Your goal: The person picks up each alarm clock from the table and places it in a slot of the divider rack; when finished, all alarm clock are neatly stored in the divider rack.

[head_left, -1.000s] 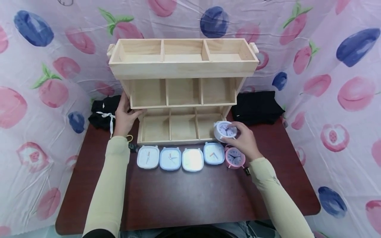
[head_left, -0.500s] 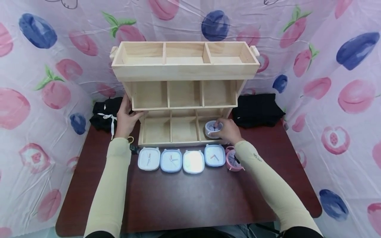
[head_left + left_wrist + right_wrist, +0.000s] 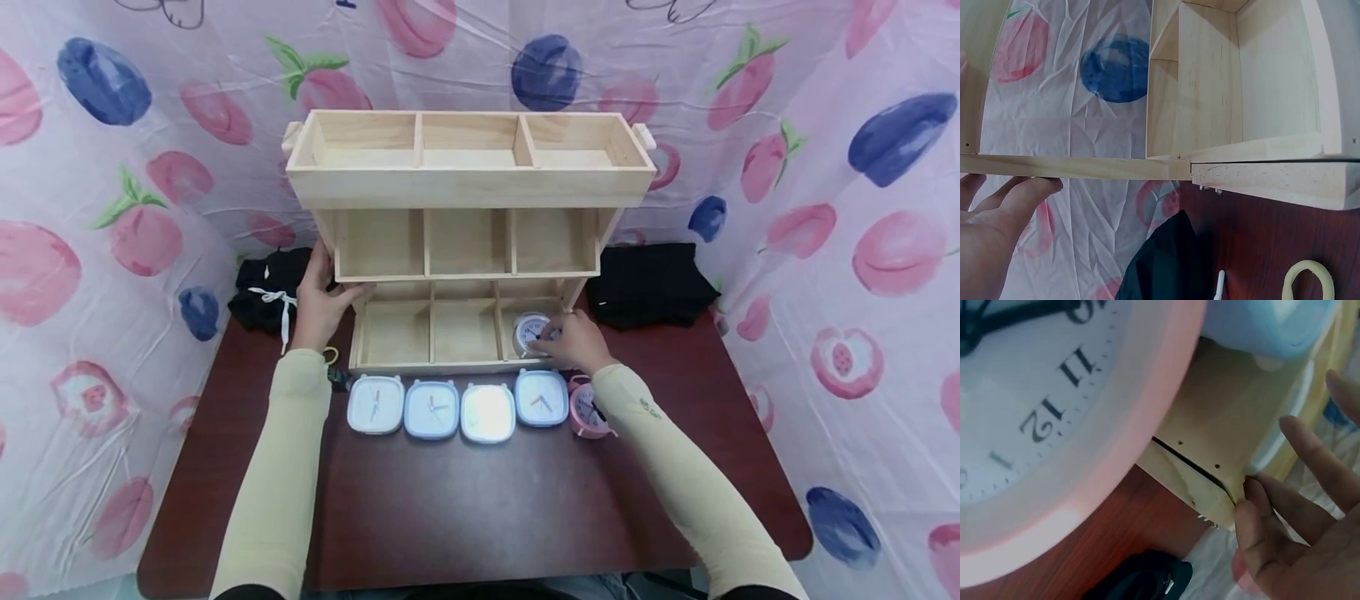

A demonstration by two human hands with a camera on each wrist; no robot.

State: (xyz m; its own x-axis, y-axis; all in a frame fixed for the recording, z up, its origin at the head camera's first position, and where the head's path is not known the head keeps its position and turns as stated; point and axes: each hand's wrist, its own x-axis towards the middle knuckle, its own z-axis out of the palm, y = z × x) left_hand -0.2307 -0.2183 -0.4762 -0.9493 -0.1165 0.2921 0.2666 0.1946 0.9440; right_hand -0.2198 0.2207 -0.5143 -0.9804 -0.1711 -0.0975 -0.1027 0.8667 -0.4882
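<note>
A three-tier wooden storage box (image 3: pixel 471 187) with divided compartments stands on the table. My left hand (image 3: pixel 321 304) grips its left upright; in the left wrist view the fingers (image 3: pixel 1029 194) lie against the board's outer face. A small white alarm clock (image 3: pixel 531 332) sits in the bottom tier's right compartment, face toward me. My right hand (image 3: pixel 577 340) is at that clock's right side, fingers spread at the box's corner in the right wrist view; contact with the clock is hard to tell. A pink alarm clock (image 3: pixel 587 408) lies below this wrist.
Before the box, a row holds a white square clock (image 3: pixel 375 405), a blue one (image 3: pixel 431 408), a glare-covered one (image 3: pixel 487 412) and another blue one (image 3: pixel 542 398). Black cloth bundles flank the box, left (image 3: pixel 266 292) and right (image 3: pixel 648 285). A patterned curtain (image 3: pixel 480 67) hangs behind.
My right hand carried the white clock leftward into the bottom right compartment, where its face has tipped up toward me. The fingers have loosened around it. My left hand stayed on the box.
</note>
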